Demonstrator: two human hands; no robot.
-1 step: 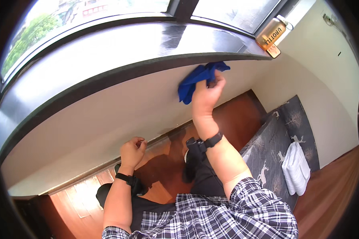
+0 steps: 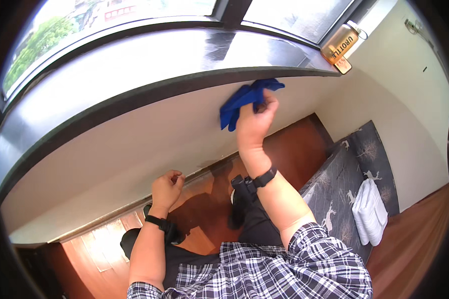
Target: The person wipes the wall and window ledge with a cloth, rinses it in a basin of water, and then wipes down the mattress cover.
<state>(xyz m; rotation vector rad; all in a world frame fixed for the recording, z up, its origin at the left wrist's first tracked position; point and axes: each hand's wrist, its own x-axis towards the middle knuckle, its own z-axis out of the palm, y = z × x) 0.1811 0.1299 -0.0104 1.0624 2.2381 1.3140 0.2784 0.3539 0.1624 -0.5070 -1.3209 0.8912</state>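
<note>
Blue cloth (image 2: 240, 102), orange bottle (image 2: 336, 42), dark lettering (image 2: 342, 47)

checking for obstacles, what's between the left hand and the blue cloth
In the head view, only a bare stretch of pale wall shows between the left hand and the blue cloth.

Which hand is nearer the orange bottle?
Right. The right hand, holding the blue cloth, is below and left of the bottle; the left hand is lower and farther left.
</note>
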